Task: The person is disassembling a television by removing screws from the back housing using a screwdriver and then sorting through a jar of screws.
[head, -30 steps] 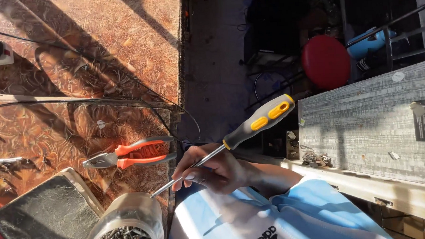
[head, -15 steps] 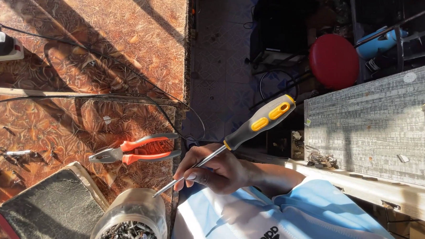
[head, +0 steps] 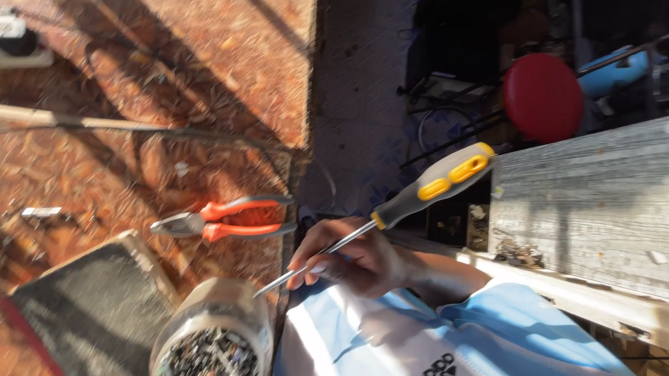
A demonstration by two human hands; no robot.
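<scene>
Far left there's a white plug block (head: pixel 12 43) in the corner of the reddish patterned surface (head: pixel 217 80), with a thin wooden stick (head: pixel 61 119) and a dark cable lying across it. Below that sits a dark flat slab (head: pixel 84 312), and just beside it a clear jar (head: pixel 210 344) packed with small screws, standing right at the surface edge. Orange-handled pliers (head: pixel 223 220) lie a bit above the jar, also close to that edge.

Then the only hand (head: pixel 353 259) in view, fingers curled and pinching the bare metal shaft of a screwdriver (head: pixel 395 208), whose black and yellow handle sticks up to the right. Can't tell which hand it is tbh. The tip hovers near the jar's rim.

My worry: gripping the thin shaft gives poor control, so the heavy handle could swing and knock the jar over the edge.

Further right: a red stool (head: pixel 542 96) and a grey plank (head: pixel 598 206).
</scene>
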